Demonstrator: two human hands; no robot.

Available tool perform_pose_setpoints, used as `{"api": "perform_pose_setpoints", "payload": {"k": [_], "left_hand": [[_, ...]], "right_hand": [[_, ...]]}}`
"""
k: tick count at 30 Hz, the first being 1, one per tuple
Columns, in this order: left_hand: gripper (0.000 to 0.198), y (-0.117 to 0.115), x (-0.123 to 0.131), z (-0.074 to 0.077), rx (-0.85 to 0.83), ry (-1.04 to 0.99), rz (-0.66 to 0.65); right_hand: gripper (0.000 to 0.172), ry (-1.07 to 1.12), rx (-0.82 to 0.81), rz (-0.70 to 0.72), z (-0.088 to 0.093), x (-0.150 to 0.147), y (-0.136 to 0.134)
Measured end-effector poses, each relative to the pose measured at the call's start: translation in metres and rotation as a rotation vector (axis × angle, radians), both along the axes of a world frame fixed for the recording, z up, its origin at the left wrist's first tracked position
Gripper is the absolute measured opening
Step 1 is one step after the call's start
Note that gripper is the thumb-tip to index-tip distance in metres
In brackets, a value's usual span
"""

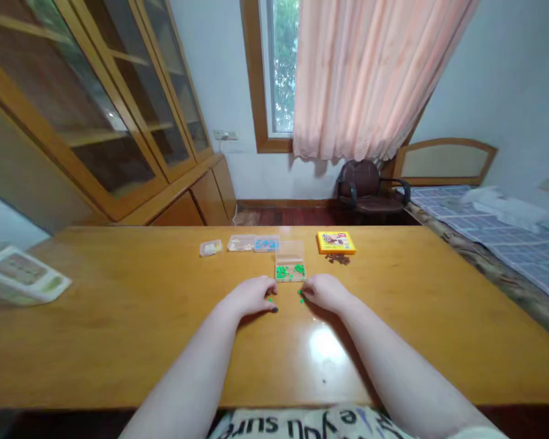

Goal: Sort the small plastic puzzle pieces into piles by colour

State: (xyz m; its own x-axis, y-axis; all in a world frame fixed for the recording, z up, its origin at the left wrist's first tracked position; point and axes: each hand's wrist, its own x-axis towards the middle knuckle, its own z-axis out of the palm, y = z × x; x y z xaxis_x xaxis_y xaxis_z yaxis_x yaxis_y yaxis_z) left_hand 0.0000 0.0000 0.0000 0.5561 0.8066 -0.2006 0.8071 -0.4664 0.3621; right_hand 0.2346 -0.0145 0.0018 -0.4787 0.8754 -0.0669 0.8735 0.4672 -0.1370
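My left hand rests on the wooden table with its fingers curled down, a tiny green piece and a dark one at its fingertips. My right hand lies close beside it, fingers curled over small green pieces on the table. Just beyond both hands stands a small clear box with its lid up, holding several green pieces. What the fingers pinch, if anything, is too small to make out.
Three small clear boxes sit in a row behind, one with blue bits. A yellow box and a heap of dark bits lie to the right. A booklet lies at far left. Cabinet, chair and bed stand beyond.
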Motion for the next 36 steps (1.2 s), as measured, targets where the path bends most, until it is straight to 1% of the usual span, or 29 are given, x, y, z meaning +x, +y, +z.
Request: {"api": "perform_pose_setpoints", "payload": {"k": [4, 7, 13, 21, 24, 28, 30, 32, 36], "left_hand": [[0.02, 0.002, -0.005, -0.003, -0.048, 0.003, 0.008], [0.009, 0.003, -0.002, -0.004, -0.037, 0.026, 0.037], [0.009, -0.002, 0.011, -0.006, 0.006, 0.043, 0.076], [0.016, -0.007, 0.02, -0.005, 0.098, 0.09, 0.067], [0.016, -0.003, 0.023, -0.009, 0.194, -0.014, 0.08], [0.019, 0.01, 0.027, -0.018, 0.38, -0.233, 0.199], [0.024, 0.013, 0.029, -0.022, 0.42, -0.306, 0.228], [0.023, 0.011, 0.03, -0.023, 0.407, -0.315, 0.182], [0.019, -0.002, 0.036, -0.023, 0.342, -0.215, 0.0]], "right_hand": [[0.023, 0.071, -0.034, -0.012, -0.008, 0.0, 0.001], [0.02, 0.129, -0.044, -0.011, -0.012, 0.0, 0.003], [0.019, 0.156, -0.045, -0.004, -0.017, 0.002, 0.006], [0.02, 0.148, -0.021, 0.022, -0.017, 0.004, 0.004], [0.02, 0.13, -0.029, 0.025, -0.016, 0.001, 0.003], [0.021, 0.134, -0.041, 0.036, -0.015, -0.001, 0.002], [0.022, 0.147, -0.038, 0.032, -0.014, 0.0, 0.003], [0.023, 0.156, -0.035, 0.012, -0.013, 0.003, 0.004], [0.024, 0.165, -0.028, -0.03, -0.012, 0.009, 0.006]]}}
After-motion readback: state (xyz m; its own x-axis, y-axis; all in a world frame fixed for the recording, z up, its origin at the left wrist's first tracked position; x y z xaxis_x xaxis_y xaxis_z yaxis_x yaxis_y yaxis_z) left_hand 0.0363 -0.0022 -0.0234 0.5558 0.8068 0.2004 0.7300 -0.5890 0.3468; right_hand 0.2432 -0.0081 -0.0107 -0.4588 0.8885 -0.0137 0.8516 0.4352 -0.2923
